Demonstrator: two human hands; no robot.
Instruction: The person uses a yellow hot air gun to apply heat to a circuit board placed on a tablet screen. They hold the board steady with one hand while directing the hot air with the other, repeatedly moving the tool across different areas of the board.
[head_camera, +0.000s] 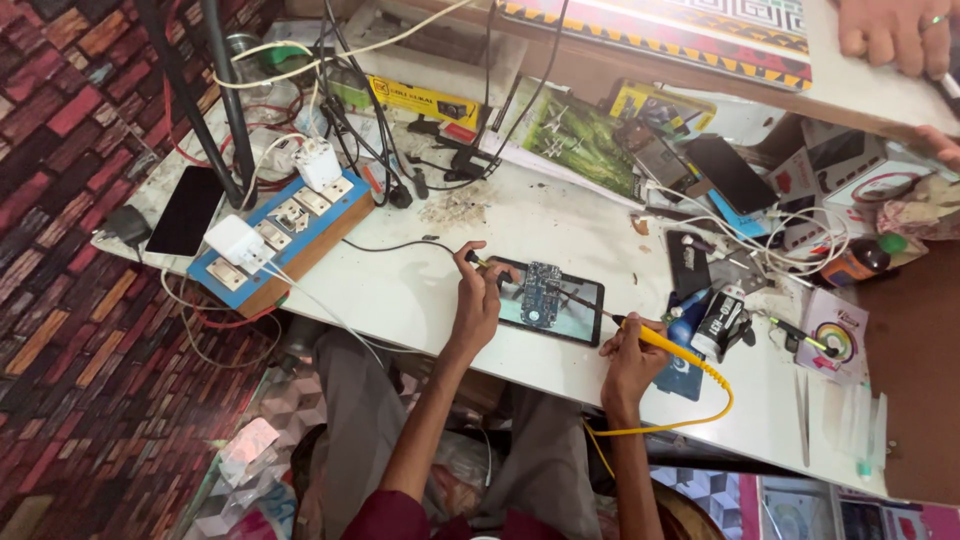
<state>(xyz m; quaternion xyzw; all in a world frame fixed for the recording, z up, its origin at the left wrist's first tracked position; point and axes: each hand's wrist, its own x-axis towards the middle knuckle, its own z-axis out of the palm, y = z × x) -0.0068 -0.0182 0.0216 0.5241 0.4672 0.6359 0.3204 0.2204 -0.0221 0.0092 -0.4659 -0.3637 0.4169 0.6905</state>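
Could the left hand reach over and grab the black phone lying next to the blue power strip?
Probably yes. The left hand is on the near side of the white table; the black phone lies face up and uncovered. Only the blue power strip and its thin cables lie between.

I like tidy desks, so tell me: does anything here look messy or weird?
Yes. A tangle of cables piles up at the back of the white table, and a gritty patch of crumbs is scattered near its middle. The power strip sits askew by the left edge, its plugs crowded together.
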